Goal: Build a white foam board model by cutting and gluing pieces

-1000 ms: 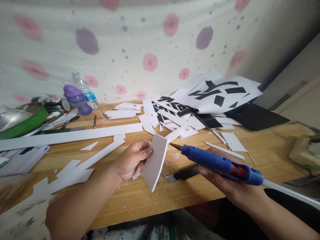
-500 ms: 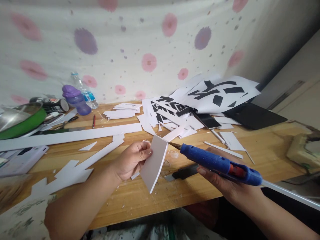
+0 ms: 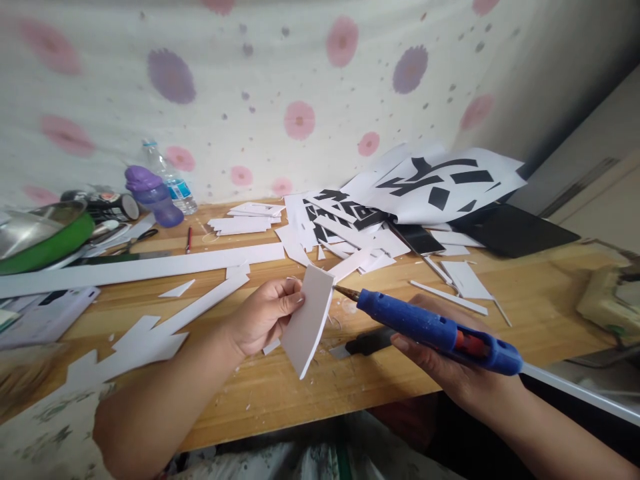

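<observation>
Between the thumb and fingers of my left hand (image 3: 267, 313) is a white foam board piece (image 3: 309, 323), held tilted above the table. My right hand (image 3: 450, 363) is wrapped round a blue hot glue gun (image 3: 425, 327), its fingers partly hidden behind the body. A long whitish glue stick (image 3: 575, 390) runs out of the gun's back end. The metal nozzle (image 3: 347, 292) is at the upper right edge of the board piece; whether it touches cannot be made out. Below the gun a dark-handled cutter knife (image 3: 370, 340) lies on the wooden table (image 3: 260, 407).
White board strips (image 3: 150, 267) and offcuts lie at left and centre. Printed paper sheets (image 3: 435, 187) and a black flat panel (image 3: 515, 230) are at the back right. A purple bottle (image 3: 155, 197), a clear water bottle (image 3: 177, 183) and a green pan (image 3: 60, 247) stand back left.
The nozzle has shifted slightly down along the board piece's edge. The whole view has moved a little. Both hands keep their hold.
</observation>
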A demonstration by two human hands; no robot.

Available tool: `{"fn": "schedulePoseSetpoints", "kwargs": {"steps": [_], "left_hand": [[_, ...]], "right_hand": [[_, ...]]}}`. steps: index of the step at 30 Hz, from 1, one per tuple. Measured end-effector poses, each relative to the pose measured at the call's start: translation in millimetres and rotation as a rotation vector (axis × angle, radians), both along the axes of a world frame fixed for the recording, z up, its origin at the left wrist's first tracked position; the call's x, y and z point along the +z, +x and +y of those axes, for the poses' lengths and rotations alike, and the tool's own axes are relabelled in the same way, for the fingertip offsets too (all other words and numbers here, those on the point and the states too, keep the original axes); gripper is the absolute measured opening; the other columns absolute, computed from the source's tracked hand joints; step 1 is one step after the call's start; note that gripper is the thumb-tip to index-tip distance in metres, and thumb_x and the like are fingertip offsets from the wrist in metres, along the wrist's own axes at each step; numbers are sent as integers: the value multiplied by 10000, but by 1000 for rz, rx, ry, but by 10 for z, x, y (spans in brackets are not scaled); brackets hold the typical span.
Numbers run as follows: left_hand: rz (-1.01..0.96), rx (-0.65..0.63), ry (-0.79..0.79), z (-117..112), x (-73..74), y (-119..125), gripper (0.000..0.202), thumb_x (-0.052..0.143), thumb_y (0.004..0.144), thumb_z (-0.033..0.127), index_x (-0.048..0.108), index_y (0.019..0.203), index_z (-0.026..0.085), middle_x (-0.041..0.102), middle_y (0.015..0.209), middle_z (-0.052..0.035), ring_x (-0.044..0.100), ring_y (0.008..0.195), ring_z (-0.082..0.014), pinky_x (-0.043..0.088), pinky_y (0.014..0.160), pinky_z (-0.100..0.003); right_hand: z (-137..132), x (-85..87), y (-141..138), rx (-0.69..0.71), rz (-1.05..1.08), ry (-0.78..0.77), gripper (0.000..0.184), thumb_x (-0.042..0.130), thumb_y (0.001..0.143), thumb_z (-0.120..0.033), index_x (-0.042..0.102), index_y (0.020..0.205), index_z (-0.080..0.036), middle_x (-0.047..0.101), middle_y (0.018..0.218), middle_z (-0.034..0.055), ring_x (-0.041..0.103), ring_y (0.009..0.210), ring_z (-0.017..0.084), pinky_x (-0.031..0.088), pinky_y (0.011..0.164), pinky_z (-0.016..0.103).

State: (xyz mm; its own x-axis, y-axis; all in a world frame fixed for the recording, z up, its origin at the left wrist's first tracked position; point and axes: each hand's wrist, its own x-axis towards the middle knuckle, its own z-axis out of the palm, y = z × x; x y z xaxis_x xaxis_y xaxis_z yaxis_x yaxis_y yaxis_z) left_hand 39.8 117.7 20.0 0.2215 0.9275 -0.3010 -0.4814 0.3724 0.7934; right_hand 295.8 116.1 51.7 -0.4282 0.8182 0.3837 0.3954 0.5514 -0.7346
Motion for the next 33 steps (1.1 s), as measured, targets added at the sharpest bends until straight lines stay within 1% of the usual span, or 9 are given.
{"fn": "schedulePoseSetpoints", "kwargs": {"steps": [5,10,14,19,23,28,33], "left_hand": [[-41,6,15,7,-22,-3,340,871,557,265,605,715,126,647,654,5,604,578,-82,455,525,-143],[-21,15,28,12,-17,-5,351,870,561,286,609,732,125,659,668,-8,617,601,-94,469,548,-156],[-54,-19,51,14,4,-5,342,863,573,292,589,698,130,675,669,-15,625,589,-101,464,527,-159],[-34,11,43,19,-12,-16,340,861,578,278,592,725,130,656,655,0,620,599,-100,471,558,-170],[-54,44,46,26,-24,-15,345,868,565,260,591,723,126,651,662,6,611,592,-91,470,564,-169],[-84,-11,96,37,-1,3,314,846,604,283,604,722,122,661,663,-4,623,594,-105,486,574,-189],[-109,1,125,41,10,14,290,839,615,272,614,728,128,667,673,-1,624,589,-102,502,598,-196]], "right_hand": [[4,-11,8,35,-14,-5,176,620,828,-360,571,726,-226,578,661,-2,538,587,131,423,523,265],[-9,-47,8,40,-57,13,212,604,831,-401,573,716,-226,591,660,7,551,585,141,430,524,279],[-18,-91,18,33,-87,14,208,604,828,-401,567,730,-221,592,681,15,556,602,152,422,535,292],[-22,-122,36,73,-45,-3,175,605,826,-378,567,760,-220,583,696,15,556,614,153,419,545,297],[-19,-138,54,138,-59,0,149,587,826,-365,582,792,-220,606,726,31,576,648,169,439,571,314],[-46,-140,41,163,-53,-33,117,576,813,-345,584,805,-228,609,750,36,582,682,182,455,594,322],[-89,-116,8,166,-31,-29,116,562,807,-342,569,776,-230,598,736,30,578,681,183,443,598,323]]}}
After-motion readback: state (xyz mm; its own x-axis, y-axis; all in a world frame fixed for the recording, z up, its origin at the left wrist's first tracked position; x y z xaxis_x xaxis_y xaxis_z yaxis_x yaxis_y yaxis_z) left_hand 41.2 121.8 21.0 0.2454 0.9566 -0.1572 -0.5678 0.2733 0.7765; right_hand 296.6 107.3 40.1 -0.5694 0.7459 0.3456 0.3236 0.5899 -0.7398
